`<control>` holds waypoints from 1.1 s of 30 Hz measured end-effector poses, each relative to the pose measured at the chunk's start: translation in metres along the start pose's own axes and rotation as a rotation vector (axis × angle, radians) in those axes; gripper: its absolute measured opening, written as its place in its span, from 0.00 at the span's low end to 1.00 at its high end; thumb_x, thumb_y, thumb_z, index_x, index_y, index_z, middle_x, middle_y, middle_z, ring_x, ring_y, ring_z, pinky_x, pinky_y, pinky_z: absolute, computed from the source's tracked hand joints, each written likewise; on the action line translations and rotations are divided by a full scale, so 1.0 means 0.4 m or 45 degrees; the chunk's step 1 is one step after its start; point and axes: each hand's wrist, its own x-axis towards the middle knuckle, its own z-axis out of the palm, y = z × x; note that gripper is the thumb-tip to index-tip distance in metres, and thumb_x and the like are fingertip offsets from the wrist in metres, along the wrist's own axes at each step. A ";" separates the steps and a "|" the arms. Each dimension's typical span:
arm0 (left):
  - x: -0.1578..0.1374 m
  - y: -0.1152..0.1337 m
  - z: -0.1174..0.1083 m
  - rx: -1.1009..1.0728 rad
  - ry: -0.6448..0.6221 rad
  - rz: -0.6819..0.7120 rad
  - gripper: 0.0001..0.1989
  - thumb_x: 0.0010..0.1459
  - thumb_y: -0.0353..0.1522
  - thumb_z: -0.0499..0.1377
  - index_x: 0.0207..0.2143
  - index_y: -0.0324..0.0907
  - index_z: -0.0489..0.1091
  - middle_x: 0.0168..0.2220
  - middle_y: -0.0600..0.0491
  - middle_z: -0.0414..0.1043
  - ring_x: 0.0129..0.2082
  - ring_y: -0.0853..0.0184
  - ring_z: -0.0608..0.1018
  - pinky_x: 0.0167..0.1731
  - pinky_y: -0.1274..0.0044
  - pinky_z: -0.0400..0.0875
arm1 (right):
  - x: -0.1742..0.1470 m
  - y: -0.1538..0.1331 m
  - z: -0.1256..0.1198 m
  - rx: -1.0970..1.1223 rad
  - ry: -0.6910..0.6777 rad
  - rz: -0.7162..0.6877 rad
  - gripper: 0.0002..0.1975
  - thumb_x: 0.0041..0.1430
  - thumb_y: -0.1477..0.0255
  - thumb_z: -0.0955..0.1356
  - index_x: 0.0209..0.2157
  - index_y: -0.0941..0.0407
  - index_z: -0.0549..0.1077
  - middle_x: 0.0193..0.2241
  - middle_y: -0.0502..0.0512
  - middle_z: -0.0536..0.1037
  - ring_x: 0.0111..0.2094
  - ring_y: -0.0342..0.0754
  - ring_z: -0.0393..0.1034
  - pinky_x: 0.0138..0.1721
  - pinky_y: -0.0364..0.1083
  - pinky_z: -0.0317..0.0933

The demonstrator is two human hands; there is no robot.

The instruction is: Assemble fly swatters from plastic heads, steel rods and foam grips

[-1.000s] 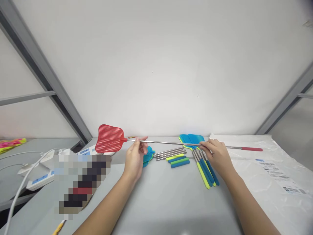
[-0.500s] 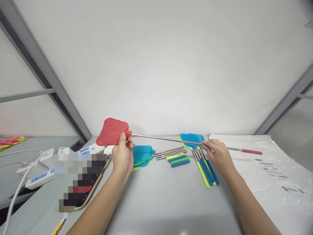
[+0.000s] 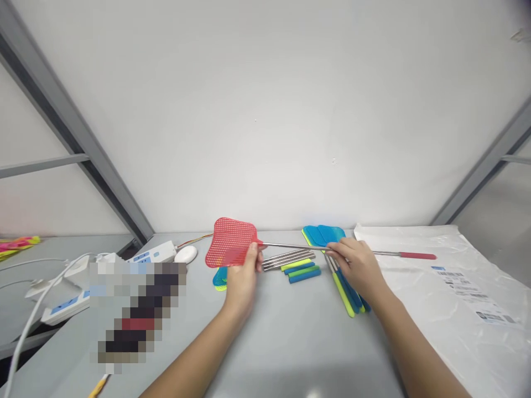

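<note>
A red fly swatter [image 3: 234,243] with a telescopic metal rod is held level above the table. My left hand [image 3: 244,279] grips it at the neck below the mesh head. My right hand [image 3: 354,260] pinches the rod further along, and the red handle [image 3: 418,255] sticks out past it to the right. Under my left hand lie blue and yellow-green swatter heads [image 3: 220,279], mostly hidden. Several loose metal rods [image 3: 286,258] and coloured handle grips [image 3: 304,271] rest between the hands. Below my right hand are assembled blue and yellow-green swatters [image 3: 344,290], partly covered by it.
A white plastic mailer [image 3: 464,342] with a printed label covers the table's right side. On the left are power strips [image 3: 68,304] with white cables, a white round object [image 3: 185,254] and a pixelated phone-like object [image 3: 141,315]. A pale wall [image 3: 265,110] stands behind.
My left hand has moved right with the red mesh head, and the rod between head and handle is shorter. My right hand has shifted slightly left along with the handle.
</note>
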 end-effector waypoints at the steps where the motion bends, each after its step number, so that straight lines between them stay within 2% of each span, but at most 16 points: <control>1: -0.013 0.000 0.010 0.031 -0.071 -0.007 0.15 0.60 0.42 0.55 0.32 0.40 0.71 0.24 0.56 0.65 0.22 0.73 0.65 0.26 0.79 0.62 | 0.002 -0.013 0.004 0.035 -0.006 -0.003 0.11 0.66 0.67 0.61 0.38 0.55 0.73 0.27 0.52 0.71 0.31 0.46 0.63 0.33 0.46 0.52; 4: -0.033 0.004 0.025 0.052 -0.148 0.013 0.15 0.61 0.42 0.54 0.33 0.40 0.71 0.25 0.55 0.66 0.22 0.73 0.65 0.27 0.78 0.62 | 0.005 -0.037 0.012 0.092 0.010 0.009 0.12 0.66 0.68 0.61 0.39 0.56 0.73 0.26 0.52 0.69 0.30 0.46 0.61 0.32 0.46 0.52; 8: -0.023 0.004 0.019 0.011 -0.140 0.023 0.14 0.60 0.42 0.55 0.36 0.40 0.71 0.25 0.55 0.66 0.22 0.72 0.65 0.26 0.78 0.62 | 0.002 -0.040 0.017 0.106 0.035 0.012 0.12 0.66 0.67 0.61 0.39 0.56 0.74 0.25 0.52 0.69 0.30 0.46 0.61 0.32 0.46 0.53; 15: -0.026 -0.008 0.017 -0.156 -0.137 -0.167 0.21 0.59 0.46 0.54 0.41 0.39 0.74 0.28 0.53 0.67 0.22 0.73 0.64 0.28 0.78 0.63 | -0.002 -0.063 0.038 0.096 -0.013 -0.014 0.14 0.67 0.65 0.59 0.40 0.54 0.74 0.27 0.53 0.70 0.30 0.46 0.63 0.33 0.46 0.54; 18: -0.024 -0.005 0.017 -0.215 -0.074 -0.195 0.23 0.59 0.47 0.54 0.41 0.38 0.75 0.27 0.53 0.67 0.21 0.74 0.64 0.27 0.79 0.62 | -0.002 -0.075 0.043 0.089 -0.030 -0.031 0.13 0.66 0.65 0.60 0.41 0.54 0.74 0.27 0.53 0.71 0.30 0.46 0.63 0.33 0.46 0.54; 26: 0.037 0.028 -0.017 -0.398 0.258 -0.067 0.12 0.57 0.40 0.58 0.35 0.40 0.74 0.29 0.55 0.68 0.21 0.77 0.64 0.21 0.82 0.59 | -0.003 -0.055 0.024 0.088 -0.034 0.067 0.12 0.65 0.65 0.62 0.39 0.55 0.74 0.29 0.53 0.73 0.33 0.47 0.66 0.35 0.46 0.57; 30: 0.052 0.034 -0.031 -0.398 0.288 -0.030 0.11 0.56 0.38 0.59 0.32 0.39 0.73 0.32 0.54 0.69 0.21 0.77 0.65 0.20 0.82 0.59 | -0.007 -0.053 0.032 0.098 -0.016 0.061 0.12 0.65 0.65 0.62 0.38 0.54 0.74 0.29 0.54 0.74 0.32 0.47 0.66 0.34 0.46 0.57; 33: 0.047 0.031 -0.028 -0.387 0.278 -0.045 0.12 0.56 0.40 0.59 0.32 0.39 0.72 0.28 0.56 0.67 0.19 0.77 0.64 0.21 0.82 0.60 | -0.012 -0.056 0.043 0.115 -0.001 0.039 0.12 0.65 0.66 0.62 0.38 0.55 0.74 0.28 0.54 0.73 0.31 0.47 0.66 0.32 0.46 0.57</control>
